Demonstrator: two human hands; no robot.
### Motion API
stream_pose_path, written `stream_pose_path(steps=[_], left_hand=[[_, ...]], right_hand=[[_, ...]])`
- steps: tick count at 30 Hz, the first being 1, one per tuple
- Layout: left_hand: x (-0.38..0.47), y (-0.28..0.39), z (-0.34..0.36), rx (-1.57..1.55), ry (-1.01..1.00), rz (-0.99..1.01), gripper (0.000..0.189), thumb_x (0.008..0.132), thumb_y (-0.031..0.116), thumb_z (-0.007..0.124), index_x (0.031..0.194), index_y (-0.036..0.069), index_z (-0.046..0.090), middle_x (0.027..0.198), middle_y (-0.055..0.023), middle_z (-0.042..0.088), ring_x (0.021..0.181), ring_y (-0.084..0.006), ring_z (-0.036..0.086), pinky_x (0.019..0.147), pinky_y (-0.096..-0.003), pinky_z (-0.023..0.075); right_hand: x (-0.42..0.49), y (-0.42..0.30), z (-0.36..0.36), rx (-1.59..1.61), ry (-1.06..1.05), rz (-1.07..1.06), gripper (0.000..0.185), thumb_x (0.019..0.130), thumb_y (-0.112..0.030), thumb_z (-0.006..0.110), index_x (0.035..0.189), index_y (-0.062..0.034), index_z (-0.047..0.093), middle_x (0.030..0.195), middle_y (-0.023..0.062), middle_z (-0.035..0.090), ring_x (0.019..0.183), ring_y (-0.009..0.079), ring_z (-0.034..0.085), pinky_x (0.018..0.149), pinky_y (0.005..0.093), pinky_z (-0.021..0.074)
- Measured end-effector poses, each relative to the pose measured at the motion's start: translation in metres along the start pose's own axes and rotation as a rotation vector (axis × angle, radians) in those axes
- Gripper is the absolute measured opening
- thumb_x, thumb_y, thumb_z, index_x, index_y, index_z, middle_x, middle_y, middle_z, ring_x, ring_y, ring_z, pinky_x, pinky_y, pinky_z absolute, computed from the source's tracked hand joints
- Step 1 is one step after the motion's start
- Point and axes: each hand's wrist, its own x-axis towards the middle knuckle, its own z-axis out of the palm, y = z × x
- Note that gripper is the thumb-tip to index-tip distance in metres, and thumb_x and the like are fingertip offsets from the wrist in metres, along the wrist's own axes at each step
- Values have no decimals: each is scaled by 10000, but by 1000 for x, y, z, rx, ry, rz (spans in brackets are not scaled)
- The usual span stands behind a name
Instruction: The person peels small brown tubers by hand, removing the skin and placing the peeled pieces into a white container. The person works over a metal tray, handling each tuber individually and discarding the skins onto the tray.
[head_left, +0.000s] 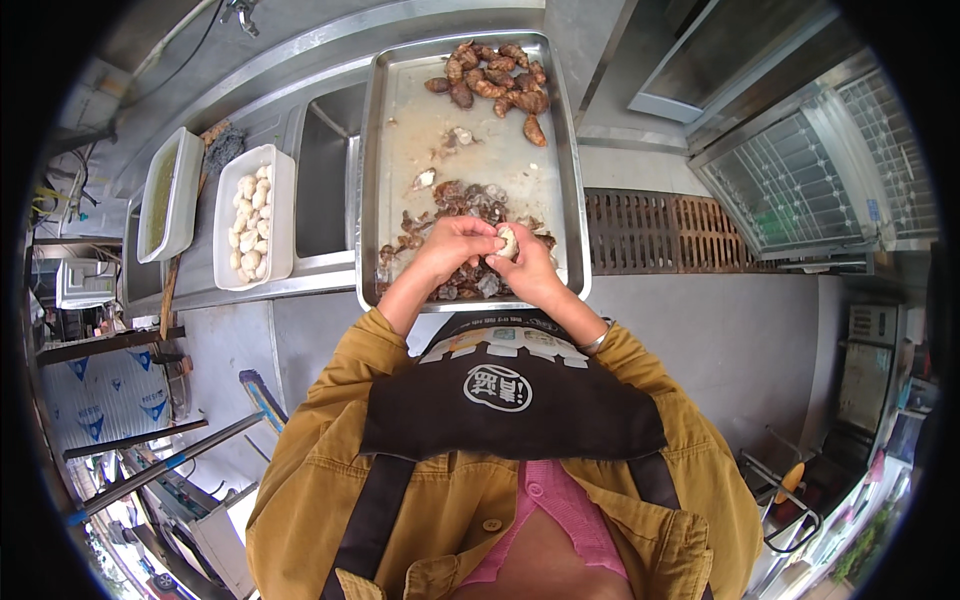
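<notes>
A pale, partly peeled taro-like tuber (508, 242) is pinched between my hands over the near part of a large metal tray (570, 225). My right hand (528, 262) wraps its lower right side, while the fingers of my left hand (459, 244) press on its left side. Beneath both hands lies a heap of brown peelings (469, 199). Unpeeled brown tubers (499, 79) are piled at the tray's far right. To the left, a white plastic tub (283, 225) contains many peeled, cream-coloured tubers (251, 217).
Left of the tray is a metal sink basin (322, 180). Beyond the white tub stand another tub (190, 187) of greenish liquid and a dark scouring pad (223, 150). Rusty slotted grates (630, 229) lie to the right. A long-handled brush (262, 401) leans at the lower left.
</notes>
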Motion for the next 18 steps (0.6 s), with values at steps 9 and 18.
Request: stream_pose_path(steps=[9, 18], left_hand=[[3, -13, 0, -19, 40, 38, 111, 765, 14, 667, 867, -26, 653, 750, -44, 643, 596, -83, 553, 553, -202, 444], [0, -13, 1, 18, 110, 61, 70, 760, -17, 637, 830, -21, 632, 719, -35, 618, 557, -76, 530, 520, -203, 433]], right_hand=[[-1, -9, 1, 103, -70, 70, 319, 771, 40, 627, 1062, 40, 496, 898, 93, 591, 819, 154, 594, 719, 273, 492], [5, 5, -3, 532, -164, 228, 351, 771, 83, 609, 1102, 35, 503, 987, 106, 595, 848, 163, 609, 758, 281, 514]])
